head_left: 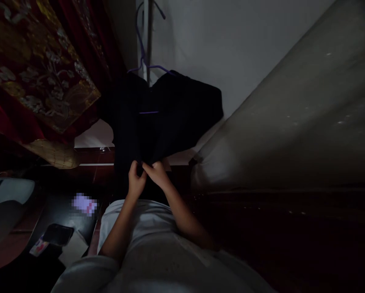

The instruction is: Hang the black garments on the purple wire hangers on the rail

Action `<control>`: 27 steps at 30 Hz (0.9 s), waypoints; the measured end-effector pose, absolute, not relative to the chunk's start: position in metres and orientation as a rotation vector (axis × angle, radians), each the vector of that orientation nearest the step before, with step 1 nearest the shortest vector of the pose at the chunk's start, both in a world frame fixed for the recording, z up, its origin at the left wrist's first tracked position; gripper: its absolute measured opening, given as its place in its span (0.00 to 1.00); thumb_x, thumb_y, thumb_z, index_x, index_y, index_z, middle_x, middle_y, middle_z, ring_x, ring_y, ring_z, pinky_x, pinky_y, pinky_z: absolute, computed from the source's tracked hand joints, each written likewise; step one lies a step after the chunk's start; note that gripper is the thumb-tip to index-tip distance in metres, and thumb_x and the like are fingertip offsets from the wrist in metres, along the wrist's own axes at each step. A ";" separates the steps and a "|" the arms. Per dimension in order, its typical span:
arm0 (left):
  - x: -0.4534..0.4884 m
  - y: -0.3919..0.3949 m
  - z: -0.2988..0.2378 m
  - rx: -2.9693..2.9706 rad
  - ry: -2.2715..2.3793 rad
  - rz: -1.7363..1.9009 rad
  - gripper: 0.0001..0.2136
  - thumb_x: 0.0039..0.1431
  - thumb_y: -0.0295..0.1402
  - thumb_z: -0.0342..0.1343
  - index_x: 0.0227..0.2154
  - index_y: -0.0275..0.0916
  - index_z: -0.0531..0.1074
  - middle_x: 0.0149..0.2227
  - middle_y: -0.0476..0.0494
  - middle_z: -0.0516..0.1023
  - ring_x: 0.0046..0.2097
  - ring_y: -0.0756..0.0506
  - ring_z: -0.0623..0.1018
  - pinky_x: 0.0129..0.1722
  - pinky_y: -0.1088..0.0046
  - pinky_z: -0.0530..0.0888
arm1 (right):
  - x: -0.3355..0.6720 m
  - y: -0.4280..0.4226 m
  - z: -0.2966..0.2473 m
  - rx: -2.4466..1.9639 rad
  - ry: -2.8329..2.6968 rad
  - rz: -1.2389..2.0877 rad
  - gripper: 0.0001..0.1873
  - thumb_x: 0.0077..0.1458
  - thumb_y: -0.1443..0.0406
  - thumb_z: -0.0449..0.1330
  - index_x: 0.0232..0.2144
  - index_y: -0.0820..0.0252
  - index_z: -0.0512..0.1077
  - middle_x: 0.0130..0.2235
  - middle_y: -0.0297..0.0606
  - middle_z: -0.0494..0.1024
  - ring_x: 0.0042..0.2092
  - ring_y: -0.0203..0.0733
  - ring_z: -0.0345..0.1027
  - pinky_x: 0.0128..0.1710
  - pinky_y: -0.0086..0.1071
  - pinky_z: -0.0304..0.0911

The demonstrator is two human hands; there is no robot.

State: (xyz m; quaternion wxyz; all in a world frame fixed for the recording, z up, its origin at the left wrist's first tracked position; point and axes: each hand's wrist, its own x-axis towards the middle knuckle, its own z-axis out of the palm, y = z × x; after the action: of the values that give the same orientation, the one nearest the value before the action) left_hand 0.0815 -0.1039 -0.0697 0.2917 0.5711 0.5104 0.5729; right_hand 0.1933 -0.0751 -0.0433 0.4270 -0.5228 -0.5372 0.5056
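A dark short-sleeved shirt (185, 110) hangs open at the neck on a purple hanger (143, 55) in front of me. Both hands are at the shirt's front, low in the middle, close together. My left hand (136, 179) is closed with thumb and fingers pinching the left front edge. Beside it, my right hand (156, 173) pinches the right front edge, its thumb pointing toward the left hand. What lies exactly between the fingertips is too dark to make out beyond the dark cloth.
A red cloth with gold and silver embroidery (60, 81) hangs at the left. Large pale sheeting (280, 110) slopes down on the right. A black phone (58, 235) lies on a dark surface at lower left, near a grey-green chair (17, 189).
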 end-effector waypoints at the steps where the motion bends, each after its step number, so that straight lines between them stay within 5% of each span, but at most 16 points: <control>1: 0.082 -0.102 -0.068 1.583 1.350 1.524 0.07 0.56 0.29 0.57 0.38 0.38 0.70 0.38 0.45 0.74 0.41 0.45 0.75 0.44 0.70 0.73 | 0.196 -0.075 -0.042 -1.312 -1.333 1.254 0.27 0.51 0.43 0.61 0.17 0.57 0.65 0.19 0.35 0.66 0.25 0.36 0.60 0.24 0.29 0.52; 8: 0.089 -0.095 -0.056 1.866 1.344 1.625 0.05 0.64 0.28 0.53 0.39 0.38 0.74 0.49 0.35 0.74 0.53 0.40 0.75 0.55 0.61 0.72 | 0.207 -0.081 -0.037 -1.319 -1.275 1.221 0.35 0.53 0.36 0.56 0.14 0.58 0.62 0.17 0.34 0.61 0.23 0.33 0.54 0.24 0.31 0.49; 15: 0.090 -0.085 -0.051 1.880 1.300 1.500 0.07 0.66 0.28 0.51 0.32 0.38 0.70 0.32 0.44 0.73 0.37 0.45 0.74 0.40 0.69 0.71 | 0.210 -0.079 -0.036 -1.191 -1.226 1.398 0.27 0.57 0.45 0.54 0.17 0.56 0.57 0.18 0.31 0.56 0.23 0.32 0.49 0.23 0.29 0.49; 20: 0.091 -0.088 -0.049 1.852 1.285 1.497 0.06 0.68 0.29 0.51 0.37 0.37 0.73 0.36 0.42 0.75 0.40 0.45 0.75 0.42 0.70 0.71 | 0.212 -0.082 -0.030 -1.152 -1.183 1.482 0.21 0.58 0.54 0.49 0.18 0.55 0.52 0.18 0.28 0.51 0.20 0.30 0.42 0.20 0.28 0.44; 27: 0.092 -0.091 -0.053 1.851 1.274 1.591 0.06 0.67 0.31 0.55 0.39 0.37 0.77 0.44 0.38 0.74 0.49 0.42 0.76 0.51 0.65 0.73 | 0.220 -0.087 -0.021 -1.093 -1.226 1.534 0.17 0.53 0.55 0.56 0.19 0.59 0.64 0.16 0.31 0.63 0.20 0.31 0.55 0.21 0.27 0.50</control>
State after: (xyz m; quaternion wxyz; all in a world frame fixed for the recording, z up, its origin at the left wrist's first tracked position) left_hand 0.0915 -0.0911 -0.0529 0.1928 0.6597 0.4541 0.5670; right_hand 0.2205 -0.0873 -0.0205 0.4322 -0.4385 -0.4919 0.6156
